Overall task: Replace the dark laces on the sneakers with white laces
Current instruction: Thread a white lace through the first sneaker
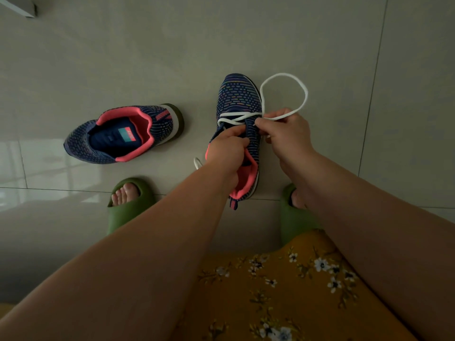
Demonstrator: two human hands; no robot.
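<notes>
1. Yellow cloth with small white flowers (pixel 283 286) lies closest, over the person's lap.
2. Two green slippers sit on the gray floor tiles (pixel 98 57): the left slipper (pixel 128 207) shows toes, and the right slipper (pixel 293 217) is partly hidden by the arm.
3. Between the slippers stands the right sneaker (pixel 240 99), dark blue with colored dashes and a pink lining. Its toe points away from the person.
4. The left hand (pixel 226 153) grips the side of this sneaker near the tongue, fingers curled.
5. The right hand (pixel 285 134) pinches the white lace (pixel 302 89) just beside the eyelets.
6. This lace crosses the front of the sneaker and makes a big loop past the right hand. One end peeks out by the left wrist.
7. Off to the left lies the other sneaker (pixel 123 136), turned sideways. No lace shows on it. Its blue insole is open to see.
</notes>
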